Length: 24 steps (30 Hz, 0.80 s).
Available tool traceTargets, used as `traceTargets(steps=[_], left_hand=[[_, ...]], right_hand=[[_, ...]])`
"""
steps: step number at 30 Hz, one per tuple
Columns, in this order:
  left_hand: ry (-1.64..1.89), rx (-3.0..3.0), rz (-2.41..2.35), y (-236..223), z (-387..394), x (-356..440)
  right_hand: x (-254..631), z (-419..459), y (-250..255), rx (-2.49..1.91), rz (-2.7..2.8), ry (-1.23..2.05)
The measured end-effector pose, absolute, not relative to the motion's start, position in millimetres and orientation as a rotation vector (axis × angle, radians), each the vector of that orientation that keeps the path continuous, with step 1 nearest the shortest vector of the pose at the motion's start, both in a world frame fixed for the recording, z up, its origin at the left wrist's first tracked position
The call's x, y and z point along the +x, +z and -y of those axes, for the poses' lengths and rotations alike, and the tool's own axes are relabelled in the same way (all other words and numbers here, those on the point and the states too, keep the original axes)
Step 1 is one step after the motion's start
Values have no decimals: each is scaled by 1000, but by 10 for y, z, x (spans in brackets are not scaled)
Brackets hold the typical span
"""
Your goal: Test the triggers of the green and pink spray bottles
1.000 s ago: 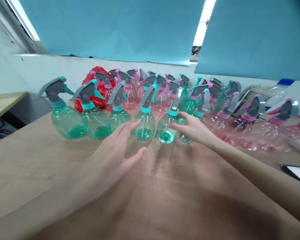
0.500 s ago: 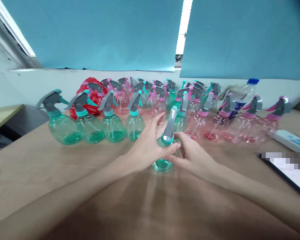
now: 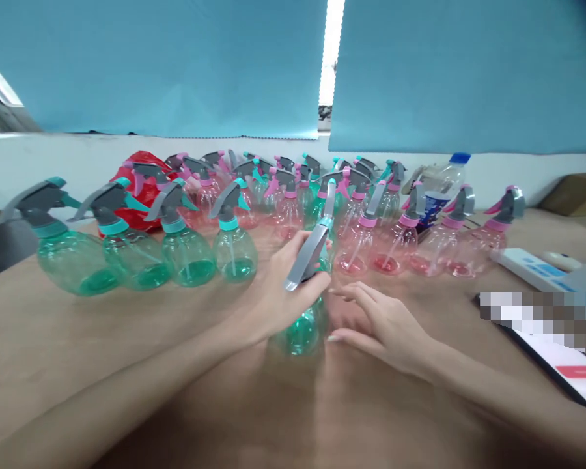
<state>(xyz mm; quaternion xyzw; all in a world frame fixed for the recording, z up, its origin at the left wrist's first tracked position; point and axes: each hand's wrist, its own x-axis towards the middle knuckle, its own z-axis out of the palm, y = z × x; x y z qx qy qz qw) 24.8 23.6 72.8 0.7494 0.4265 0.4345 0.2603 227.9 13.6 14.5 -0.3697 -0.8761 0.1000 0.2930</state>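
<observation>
Left hand (image 3: pixel 280 296) grips tilted green plastic spray bottle (image 3: pixel 301 333); right hand (image 3: pixel 385 326), fingers open, rests beside it; a slipping grip could drop it.

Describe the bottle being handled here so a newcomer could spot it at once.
On the wooden table, look in front of the rows of spray bottles. The left hand grips a leaning green spray bottle there, the only one held.

teal window blinds (image 3: pixel 166 65) | bright light strip between blinds (image 3: pixel 330 58) | white wall (image 3: pixel 53 156) | tan wooden tabletop (image 3: pixel 43 352)
</observation>
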Motion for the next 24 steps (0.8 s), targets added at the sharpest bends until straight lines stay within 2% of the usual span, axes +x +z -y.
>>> traceTargets(steps=[9,24], left_hand=[[1127,2010,-1147,831,-236,235],[1047,1933,-1101,909,-266,233]], right_hand=[[2652,-389,-190,-1045,2414,358],[2641,-389,-207,-1067,2428,374]])
